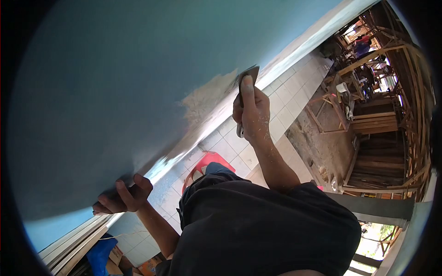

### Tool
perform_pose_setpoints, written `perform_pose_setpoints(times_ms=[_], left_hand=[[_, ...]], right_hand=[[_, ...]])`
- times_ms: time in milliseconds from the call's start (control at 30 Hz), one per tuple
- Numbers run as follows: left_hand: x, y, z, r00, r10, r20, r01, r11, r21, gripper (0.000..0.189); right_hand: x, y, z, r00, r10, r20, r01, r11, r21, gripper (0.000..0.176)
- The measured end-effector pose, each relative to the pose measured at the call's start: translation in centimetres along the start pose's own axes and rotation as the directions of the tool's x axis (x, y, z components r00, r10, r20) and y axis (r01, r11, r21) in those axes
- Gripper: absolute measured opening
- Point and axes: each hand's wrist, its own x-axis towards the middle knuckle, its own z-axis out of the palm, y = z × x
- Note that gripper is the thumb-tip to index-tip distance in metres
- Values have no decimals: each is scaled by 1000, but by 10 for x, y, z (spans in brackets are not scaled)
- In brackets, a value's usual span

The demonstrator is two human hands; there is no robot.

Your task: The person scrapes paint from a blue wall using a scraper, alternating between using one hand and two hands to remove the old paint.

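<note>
A blue painted wall (pixel 119 101) fills the upper left of the view. On it is a bare, pale patch (pixel 207 99) where the paint is gone, with ragged edges. My right hand (pixel 255 110) is closed round a paint scraper (pixel 251 72), thumb pressed along its flat blade. The blade's tip meets or nearly meets the wall at the end of the bare patch. Light flecks cling to my right hand and forearm. Lower down, my left hand (pixel 126 198) rests against the wall with its fingers spread, holding nothing.
Below me a red plastic chair (pixel 216 156) stands on the white tiled floor (pixel 290 99). Wooden frames (pixel 329 112) and stacked boards (pixel 380 158) are at the right, with people farther back. Long strips (pixel 76 244) and a blue bag (pixel 99 255) lie at lower left.
</note>
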Motion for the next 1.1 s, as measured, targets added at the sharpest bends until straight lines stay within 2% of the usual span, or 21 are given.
perform_pose_setpoints(times_ms=[33, 100, 167, 267, 367, 533, 633, 700, 800, 900, 933, 1100], left_hand=[[0, -2, 2, 1000, 2, -9, -2, 1000, 8, 44], [1, -1, 1, 1000, -8, -10, 8, 1000, 13, 43], [2, -1, 2, 1000, -20, 1, 20, 1000, 13, 43], [1, -1, -2, 999, -33, 42, 33, 999, -4, 42], [4, -2, 1, 999, -26, 24, 27, 1000, -9, 43], [3, 0, 5, 999, -33, -1, 33, 999, -30, 39], [0, -1, 3, 1000, -31, 3, 31, 998, -46, 38], [-1, -1, 2, 999, -46, -3, 46, 999, -8, 39], [0, 3, 2, 999, -39, -9, 39, 999, -11, 39], [5, 0, 4, 999, -16, -45, 14, 998, -55, 40], [1, 0, 4, 999, -24, -47, 22, 998, -55, 40], [0, 2, 2, 999, -36, -25, 35, 999, -39, 41]], right_hand=[[2, 3, 3, 999, -42, 4, 42, 999, -11, 49], [-3, 20, 1, 999, 44, 28, -43, 998, -41, 47], [-3, 18, 0, 999, 51, 12, -50, 996, -68, 48], [-1, 4, 3, 998, 43, 45, -44, 999, 24, 49], [-7, 9, 5, 995, 100, 27, -99, 995, -9, 49], [2, -18, 7, 998, -30, 55, 28, 999, 31, 50], [-2, 7, 5, 1000, 24, -11, -25, 996, -80, 49], [-4, 14, 6, 997, 72, 24, -71, 997, -21, 50], [-1, -7, 5, 1000, -8, 10, 8, 999, -54, 51], [-2, -2, 6, 1000, 14, 3, -14, 1000, -2, 51], [-3, 7, 3, 996, 90, 21, -90, 996, 10, 50], [-1, -15, 6, 1000, 18, 17, -18, 999, -27, 51]])
